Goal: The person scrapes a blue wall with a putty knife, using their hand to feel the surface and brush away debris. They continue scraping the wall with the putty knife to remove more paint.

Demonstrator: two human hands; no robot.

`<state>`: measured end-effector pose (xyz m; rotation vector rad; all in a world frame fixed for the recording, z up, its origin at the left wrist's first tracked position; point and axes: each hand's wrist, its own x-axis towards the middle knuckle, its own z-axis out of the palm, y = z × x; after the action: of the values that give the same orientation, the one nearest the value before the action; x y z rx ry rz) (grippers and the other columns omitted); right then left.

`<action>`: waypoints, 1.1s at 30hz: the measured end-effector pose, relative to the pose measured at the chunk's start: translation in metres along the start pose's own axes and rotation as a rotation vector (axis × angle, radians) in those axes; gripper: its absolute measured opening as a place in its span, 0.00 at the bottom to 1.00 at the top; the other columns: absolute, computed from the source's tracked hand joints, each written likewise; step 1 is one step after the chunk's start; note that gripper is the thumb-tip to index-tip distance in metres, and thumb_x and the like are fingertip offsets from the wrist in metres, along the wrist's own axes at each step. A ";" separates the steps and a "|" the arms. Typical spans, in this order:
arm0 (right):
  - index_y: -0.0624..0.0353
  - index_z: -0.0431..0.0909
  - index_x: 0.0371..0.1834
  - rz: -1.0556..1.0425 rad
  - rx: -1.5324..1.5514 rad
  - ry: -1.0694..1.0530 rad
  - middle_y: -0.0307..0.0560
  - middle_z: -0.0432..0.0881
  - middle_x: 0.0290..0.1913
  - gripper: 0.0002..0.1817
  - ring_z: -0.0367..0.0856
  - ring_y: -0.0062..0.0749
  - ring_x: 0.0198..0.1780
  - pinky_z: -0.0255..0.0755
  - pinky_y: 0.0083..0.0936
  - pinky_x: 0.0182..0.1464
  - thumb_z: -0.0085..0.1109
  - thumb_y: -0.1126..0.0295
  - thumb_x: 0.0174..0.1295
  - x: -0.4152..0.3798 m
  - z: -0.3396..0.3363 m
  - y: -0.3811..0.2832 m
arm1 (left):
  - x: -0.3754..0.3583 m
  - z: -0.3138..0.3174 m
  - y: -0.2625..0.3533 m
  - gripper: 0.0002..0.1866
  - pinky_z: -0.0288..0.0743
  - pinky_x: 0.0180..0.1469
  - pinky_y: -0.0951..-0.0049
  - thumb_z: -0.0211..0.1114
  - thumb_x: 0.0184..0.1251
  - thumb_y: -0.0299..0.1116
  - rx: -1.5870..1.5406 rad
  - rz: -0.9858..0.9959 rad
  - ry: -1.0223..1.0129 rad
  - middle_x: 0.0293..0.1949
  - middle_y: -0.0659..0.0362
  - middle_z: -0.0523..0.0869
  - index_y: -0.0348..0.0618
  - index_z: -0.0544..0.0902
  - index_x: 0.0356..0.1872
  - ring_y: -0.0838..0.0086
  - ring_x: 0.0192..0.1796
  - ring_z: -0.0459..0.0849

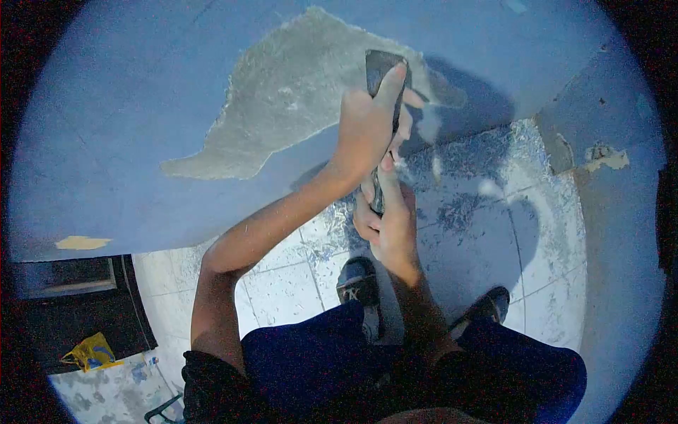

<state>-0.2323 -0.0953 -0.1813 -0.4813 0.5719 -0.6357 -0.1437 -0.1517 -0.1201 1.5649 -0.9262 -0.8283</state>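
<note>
Both of my hands grip a long dark scraper (382,65), held nearly upright against the blue wall. My left hand (364,131) is closed around its upper part, the thumb stretched along the tool near its flat top end. Below it, my right hand (393,225) is wrapped round the lower end. The flat top end overlaps the right part of a bare grey patch (282,95) with ragged edges, surrounded by blue paint (141,134). Pale dust covers my fingers.
Dark flakes (459,208) lie scattered over the white tiled floor (282,290) by the wall's foot. My shoes (359,277) stand on the tiles. At right, another wall surface has a chipped spot (606,157). A yellow bag (92,352) lies at lower left by a dark opening.
</note>
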 end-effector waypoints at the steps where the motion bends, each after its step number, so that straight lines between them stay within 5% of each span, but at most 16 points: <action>1: 0.54 0.62 0.24 -0.033 0.002 -0.034 0.32 0.54 0.10 0.24 0.47 0.15 0.07 0.42 0.14 0.10 0.40 0.46 0.71 0.004 0.002 -0.004 | 0.003 0.000 0.002 0.26 0.61 0.12 0.79 0.52 0.69 0.51 0.014 0.008 -0.003 0.12 0.61 0.74 0.35 0.80 0.28 0.80 0.09 0.67; 26: 0.54 0.63 0.25 -0.043 0.111 -0.013 0.32 0.60 0.18 0.23 0.49 0.12 0.09 0.42 0.14 0.09 0.42 0.47 0.70 0.008 -0.006 -0.007 | 0.006 0.008 -0.006 0.25 0.63 0.11 0.77 0.53 0.69 0.46 0.002 0.019 -0.011 0.09 0.58 0.73 0.32 0.80 0.24 0.78 0.08 0.68; 33: 0.54 0.62 0.23 0.009 0.050 0.004 0.31 0.52 0.10 0.25 0.45 0.15 0.07 0.41 0.15 0.10 0.40 0.45 0.70 0.002 -0.011 -0.006 | 0.003 0.009 -0.014 0.26 0.64 0.12 0.77 0.53 0.69 0.48 -0.062 -0.046 -0.023 0.09 0.59 0.74 0.32 0.80 0.23 0.78 0.08 0.68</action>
<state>-0.2400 -0.1031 -0.1864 -0.4300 0.5602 -0.6406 -0.1486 -0.1568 -0.1354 1.5304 -0.8763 -0.9010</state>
